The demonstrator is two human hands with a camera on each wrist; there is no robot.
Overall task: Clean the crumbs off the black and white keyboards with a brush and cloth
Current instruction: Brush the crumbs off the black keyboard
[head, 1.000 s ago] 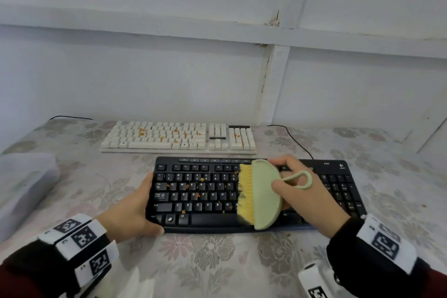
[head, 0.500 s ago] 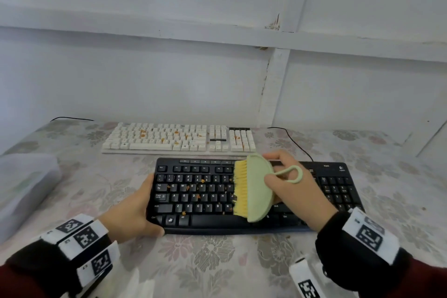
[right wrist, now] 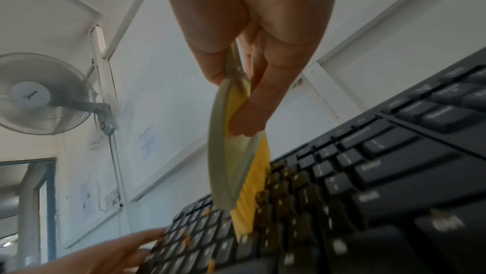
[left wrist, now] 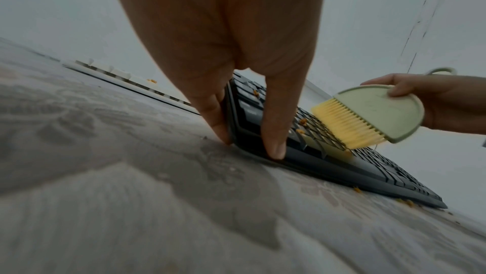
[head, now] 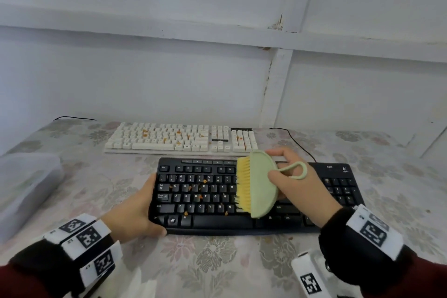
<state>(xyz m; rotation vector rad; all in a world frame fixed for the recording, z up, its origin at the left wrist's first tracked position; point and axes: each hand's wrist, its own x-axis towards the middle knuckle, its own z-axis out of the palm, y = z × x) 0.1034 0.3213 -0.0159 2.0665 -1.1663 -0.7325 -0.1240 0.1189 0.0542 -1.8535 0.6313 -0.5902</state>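
The black keyboard (head: 254, 197) (left wrist: 328, 153) (right wrist: 368, 185) lies near me on the flowered tablecloth, with orange crumbs (head: 200, 197) among its letter keys. My left hand (head: 135, 210) (left wrist: 247, 116) grips its left end, thumb on the front corner and fingers along the side edge. My right hand (head: 290, 181) (right wrist: 249, 91) pinches a pale green half-round brush (head: 260, 182) (left wrist: 368, 114) (right wrist: 231, 153). Its yellow bristles (head: 243, 180) point left and touch the middle keys. Behind lies the white keyboard (head: 181, 138), also dotted with crumbs.
A translucent plastic box (head: 24, 186) sits at the table's left edge. Cables (head: 297, 143) run from the keyboards to the white wall behind. A few crumbs (left wrist: 405, 201) lie on the cloth by the black keyboard's front edge. A wall fan (right wrist: 42, 93) shows in the right wrist view.
My right hand has carried the brush leftward across the black keyboard's keys. The left hand has kept its hold on the keyboard's left end.
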